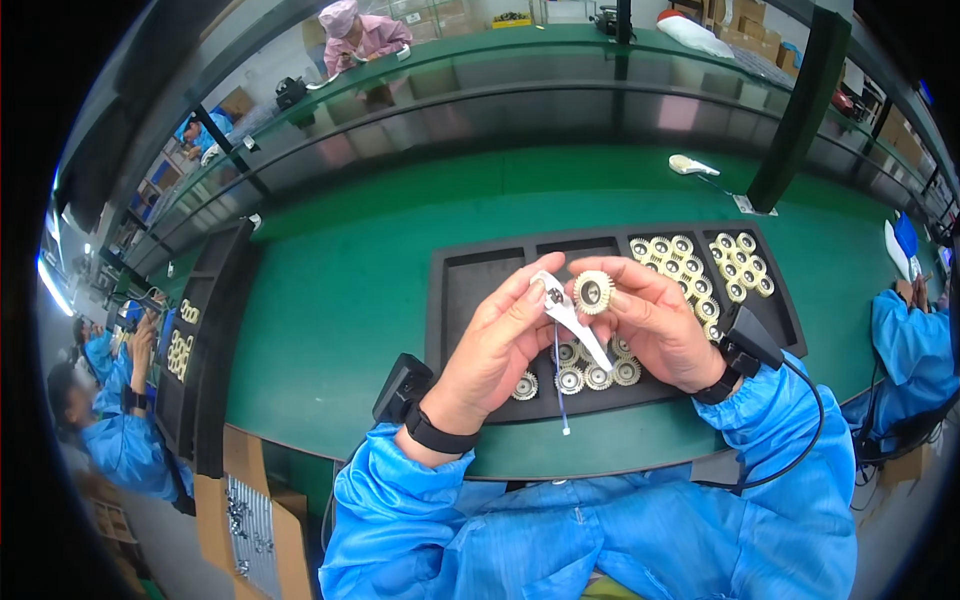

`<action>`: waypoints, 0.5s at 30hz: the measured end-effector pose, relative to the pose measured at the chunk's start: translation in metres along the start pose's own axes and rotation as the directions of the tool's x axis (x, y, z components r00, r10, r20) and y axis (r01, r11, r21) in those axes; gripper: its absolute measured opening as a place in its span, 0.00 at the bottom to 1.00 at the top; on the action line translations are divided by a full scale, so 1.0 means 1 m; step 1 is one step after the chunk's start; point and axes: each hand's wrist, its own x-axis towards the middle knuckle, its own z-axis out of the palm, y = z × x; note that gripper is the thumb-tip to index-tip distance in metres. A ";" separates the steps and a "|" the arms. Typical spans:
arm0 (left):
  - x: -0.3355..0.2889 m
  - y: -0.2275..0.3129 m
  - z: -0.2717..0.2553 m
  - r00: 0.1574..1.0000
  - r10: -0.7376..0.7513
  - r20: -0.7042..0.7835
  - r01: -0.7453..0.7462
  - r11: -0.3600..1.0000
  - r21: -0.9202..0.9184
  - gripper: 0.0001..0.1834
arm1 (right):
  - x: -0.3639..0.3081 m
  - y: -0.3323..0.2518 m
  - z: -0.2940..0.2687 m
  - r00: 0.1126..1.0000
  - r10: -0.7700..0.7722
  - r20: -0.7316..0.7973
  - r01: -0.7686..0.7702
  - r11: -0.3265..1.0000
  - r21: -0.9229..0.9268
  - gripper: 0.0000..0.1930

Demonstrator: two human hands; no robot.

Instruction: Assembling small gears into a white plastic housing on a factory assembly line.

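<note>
I see the small cream-coloured gear (593,292) pinched upright in the fingers of my right hand (655,325), its toothed rim facing the camera and its dark hub in plain view, which I judge is why it is turned that way: the face can be checked or worked on. It hangs above the black compartment tray (450,290), over the tray's middle. My left hand (500,340) has its fingers closed around a white tweezer-like tool (572,322), whose upper end sits just beside the gear while the rest slants down toward the tray's near edge; holding it that close lets the tool meet the gear without either hand reaching. A thin blue cord or wire (560,390) dangles from the tool down past the tray's front rim.

Below the hands, in the tray's near compartment, a few more gears (585,375) lie flat, and the tray's far right compartments hold packed rows of gears (700,265), kept sorted and within easy reach. The tray's left compartments look empty. The tray rests on the green tabletop (340,300). Beyond the tray's far right corner a white brush-like object (692,165) lies by a dark post. Left of the tray, a second black tray (195,340) stands at the tabletop's edge, where other people in blue sleeves work.
</note>
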 end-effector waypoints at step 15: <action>-0.005 0.005 -0.009 0.998 -0.065 -0.013 0.065 0.998 -0.015 0.24 | 0.011 -0.008 -0.012 0.993 -0.106 0.044 0.110 0.770 -0.629 0.17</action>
